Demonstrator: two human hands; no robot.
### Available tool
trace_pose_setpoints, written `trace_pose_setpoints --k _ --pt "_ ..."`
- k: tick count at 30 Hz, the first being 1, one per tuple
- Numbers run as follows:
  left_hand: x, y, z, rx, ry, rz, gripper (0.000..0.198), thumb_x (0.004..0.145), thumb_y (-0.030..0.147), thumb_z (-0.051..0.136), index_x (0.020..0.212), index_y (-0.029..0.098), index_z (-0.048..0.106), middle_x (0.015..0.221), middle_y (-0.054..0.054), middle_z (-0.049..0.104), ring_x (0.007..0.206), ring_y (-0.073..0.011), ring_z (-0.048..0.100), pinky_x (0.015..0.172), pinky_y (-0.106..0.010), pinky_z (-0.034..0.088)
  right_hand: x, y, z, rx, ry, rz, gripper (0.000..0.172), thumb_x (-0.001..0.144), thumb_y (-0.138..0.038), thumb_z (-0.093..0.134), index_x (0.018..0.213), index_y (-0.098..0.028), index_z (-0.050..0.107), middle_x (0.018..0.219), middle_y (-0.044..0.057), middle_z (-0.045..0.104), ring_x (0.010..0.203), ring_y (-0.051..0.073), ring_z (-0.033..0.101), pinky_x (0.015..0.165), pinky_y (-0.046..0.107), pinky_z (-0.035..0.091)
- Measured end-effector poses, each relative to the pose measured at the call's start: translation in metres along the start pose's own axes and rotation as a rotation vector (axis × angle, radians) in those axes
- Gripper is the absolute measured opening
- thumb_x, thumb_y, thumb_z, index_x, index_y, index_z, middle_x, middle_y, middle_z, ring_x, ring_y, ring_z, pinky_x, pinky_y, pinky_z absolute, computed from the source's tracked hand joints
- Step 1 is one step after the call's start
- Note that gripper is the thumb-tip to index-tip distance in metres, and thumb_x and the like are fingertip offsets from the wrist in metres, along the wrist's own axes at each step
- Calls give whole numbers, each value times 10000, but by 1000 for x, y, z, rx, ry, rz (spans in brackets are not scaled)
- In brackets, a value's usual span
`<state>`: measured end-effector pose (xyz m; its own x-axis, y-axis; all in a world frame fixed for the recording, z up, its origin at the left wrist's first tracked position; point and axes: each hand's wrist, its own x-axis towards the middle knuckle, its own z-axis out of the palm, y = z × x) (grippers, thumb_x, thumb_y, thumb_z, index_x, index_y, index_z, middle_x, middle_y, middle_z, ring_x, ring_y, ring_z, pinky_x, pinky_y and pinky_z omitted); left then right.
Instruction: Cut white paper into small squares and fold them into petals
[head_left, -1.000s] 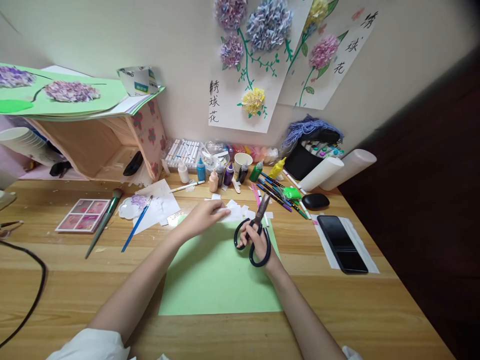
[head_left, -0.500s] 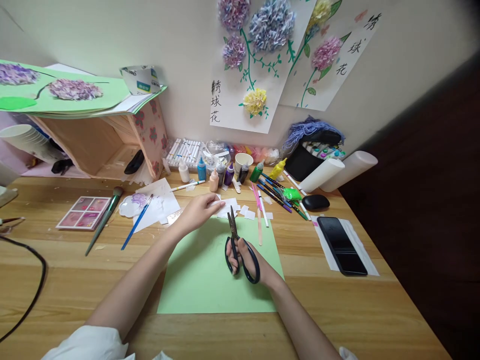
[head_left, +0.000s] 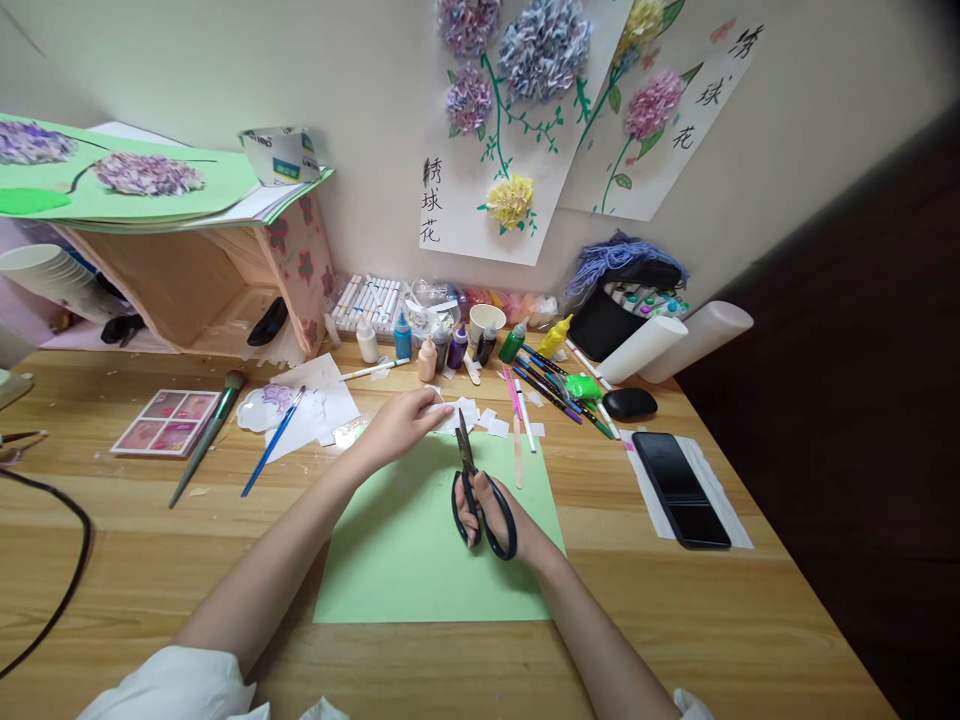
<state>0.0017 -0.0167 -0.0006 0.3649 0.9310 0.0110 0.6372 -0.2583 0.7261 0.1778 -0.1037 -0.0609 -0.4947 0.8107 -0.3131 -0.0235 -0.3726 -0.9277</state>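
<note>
Scissors (head_left: pixel 469 471) with dark blades and black loop handles are in the right hand (head_left: pixel 525 532). The thumb is in one loop and some fingers are in the other, curled around it. The blades point up and away from the person, and they look a little bit apart. The tips are right by a white paper piece (head_left: pixel 449 423), but I cannot tell if they touch it.

The left hand (head_left: pixel 400 425) is almost closed, with its thumb and fingers pinching that paper piece. It is small and flat, and the fingers hide some of it. It is up near the far edge of a big green sheet (head_left: pixel 405 570).

The green sheet lies flat on the wooden tabletop (head_left: pixel 645 640), and the scissors are above it. The sheet is plain, with a soft shadow under the left arm. Little white paper bits (head_left: pixel 497 427) lie around its far edge. A flat wooden stick (head_left: pixel 517 455) lies partly on the sheet, to the right of the blades. Next to the stick is a white marker (head_left: pixel 525 418). Behind the left hand stands a peach paint bottle (head_left: pixel 427 361), near a purple paint bottle (head_left: pixel 457 348).
</note>
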Motion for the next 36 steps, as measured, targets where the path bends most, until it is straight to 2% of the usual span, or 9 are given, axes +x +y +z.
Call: trace_pose_setpoints --k 4,9,13,16,21,31,36 --pt "1 -2 1 17 6 0 384 851 493 409 663 167 484 631 2 506 602 -134 453 559 -245 303 2 -1 2 8 36 14 610 713 -791 328 744 -189 426 479 -89 346 386 59 370 394 191 400" --pt "2 -5 1 20 23 -3 379 853 480 413 644 168 462 627 3 498 598 -133 437 556 -240 287 5 -4 6 -40 153 55 640 601 -830 425 680 -195 406 437 -106 319 338 46 336 327 177 351" --pt "2 -4 -1 7 26 -15 365 853 459 423 633 168 452 626 6 491 595 -129 426 556 -240 279 6 -3 7 -77 195 70 619 624 -811 438 670 -195 407 399 -106 335 303 46 332 308 174 329" --pt "2 -2 -2 -4 24 -24 375 850 468 419 630 167 456 625 6 485 594 -127 420 548 -242 277 6 0 7 -69 167 28 620 630 -812 427 683 -195 415 412 -99 346 313 52 340 315 178 330" --pt "0 -1 -1 -16 -6 -14 397 845 499 412 647 162 480 632 2 494 601 -129 430 548 -243 295 4 3 9 -3 73 -38 698 612 -865 294 731 -191 432 462 -81 372 368 66 374 382 208 406" --pt "-1 3 -1 -4 -66 9 378 854 474 430 642 164 467 634 9 502 593 -121 432 543 -236 284 0 -2 5 -68 59 -87 641 703 -808 277 749 -187 431 495 -73 378 388 68 398 409 201 407" --pt "-2 3 -1 -1 -93 7 373 854 465 430 638 164 469 629 12 499 590 -121 434 540 -237 279 2 -2 6 -58 95 -62 649 664 -827 318 724 -189 421 476 -85 354 363 57 361 375 193 391"
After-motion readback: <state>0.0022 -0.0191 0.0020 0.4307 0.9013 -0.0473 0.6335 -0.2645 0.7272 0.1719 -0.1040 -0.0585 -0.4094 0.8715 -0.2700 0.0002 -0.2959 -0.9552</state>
